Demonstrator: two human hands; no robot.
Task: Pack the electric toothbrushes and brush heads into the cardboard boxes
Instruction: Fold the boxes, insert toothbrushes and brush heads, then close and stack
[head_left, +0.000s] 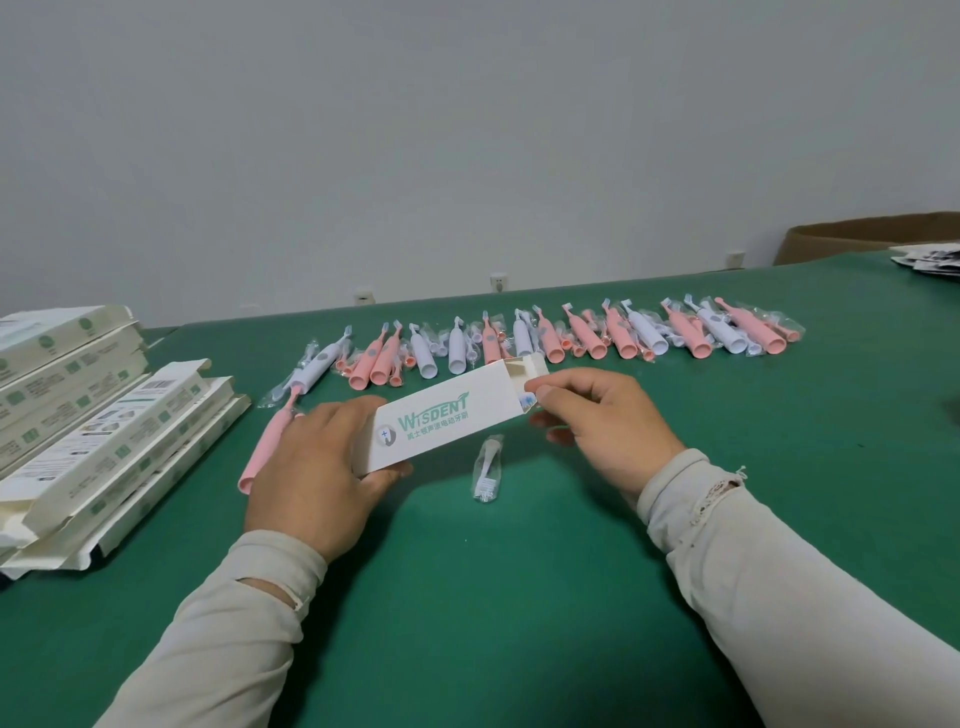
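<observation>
Head view: left hand (311, 467) grips box (441, 421) steady, right hand (597, 415) pinches its open end's flap (535, 387), bagged brush head (488, 475) just below for loading.

Green tabletop (519, 597); grey wall (467, 130) with three sockets (497, 282) at 12 o'clock; brown carton (872, 239), leaflets (930, 258) at 2 o'clock.

Left hand (311, 467) curled round one end of the box (447, 421), right hand (602, 421) pinching the far end's flap — both forearms reaching forward, sleeved
</observation>
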